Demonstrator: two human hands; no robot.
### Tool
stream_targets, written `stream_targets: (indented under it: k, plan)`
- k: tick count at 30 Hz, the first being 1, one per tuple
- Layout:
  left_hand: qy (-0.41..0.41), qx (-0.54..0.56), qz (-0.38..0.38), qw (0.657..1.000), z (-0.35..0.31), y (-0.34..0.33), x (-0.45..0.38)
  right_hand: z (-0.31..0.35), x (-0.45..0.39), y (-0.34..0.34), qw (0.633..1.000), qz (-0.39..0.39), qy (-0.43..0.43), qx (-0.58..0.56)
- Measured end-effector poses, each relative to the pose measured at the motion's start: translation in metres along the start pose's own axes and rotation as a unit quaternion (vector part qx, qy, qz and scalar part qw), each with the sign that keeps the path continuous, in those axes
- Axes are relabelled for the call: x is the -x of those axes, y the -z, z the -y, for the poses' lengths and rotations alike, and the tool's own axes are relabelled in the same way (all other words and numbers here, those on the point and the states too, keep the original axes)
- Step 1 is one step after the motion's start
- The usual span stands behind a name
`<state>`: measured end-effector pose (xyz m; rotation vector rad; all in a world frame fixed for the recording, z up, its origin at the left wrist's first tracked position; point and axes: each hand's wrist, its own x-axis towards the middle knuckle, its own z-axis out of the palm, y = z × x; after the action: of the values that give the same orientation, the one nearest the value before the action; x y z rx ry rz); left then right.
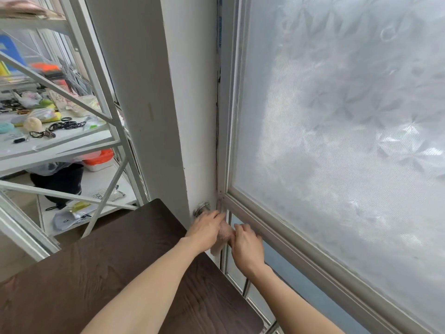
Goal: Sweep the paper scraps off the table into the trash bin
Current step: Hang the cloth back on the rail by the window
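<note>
A dark brown wooden table (101, 268) fills the lower left; no paper scraps or trash bin show on or near it. Past its far corner, both my hands meet at a pinkish cloth (225, 233) that hangs by the wall. My left hand (204, 229) grips the cloth's left side, just below a round metal fitting (201, 209) on the wall. My right hand (245, 244) holds the cloth's right side, fingers curled. A pale end of the cloth (216, 249) hangs below the hands.
A frosted window (337, 116) in a grey frame (277, 227) fills the right. A white wall pillar (156, 104) stands in the middle. On the left, a white metal shelf rack (72, 145) carries hair ties, bags and other small items.
</note>
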<state>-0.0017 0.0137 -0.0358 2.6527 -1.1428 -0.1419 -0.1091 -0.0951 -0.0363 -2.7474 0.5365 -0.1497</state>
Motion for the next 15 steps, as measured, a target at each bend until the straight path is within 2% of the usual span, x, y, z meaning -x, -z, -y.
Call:
stream_targets:
  k: [2,4,8,15]
  plan:
    - [0.001,0.013,-0.039,0.999,-0.004,0.0,0.006,0.003,0.003,0.001,0.998,-0.05,0.039,-0.015]
    - [0.004,0.015,-0.067,0.998,-0.006,-0.003,0.017,0.004,0.007,0.001,0.995,-0.061,0.072,-0.016]
    - [0.006,0.028,-0.05,0.998,-0.005,-0.01,0.04,0.001,0.004,0.002,0.997,-0.006,0.077,0.014]
    - [0.03,0.063,-0.032,0.997,-0.005,-0.002,0.074,0.004,-0.014,0.017,0.988,0.006,0.137,0.073]
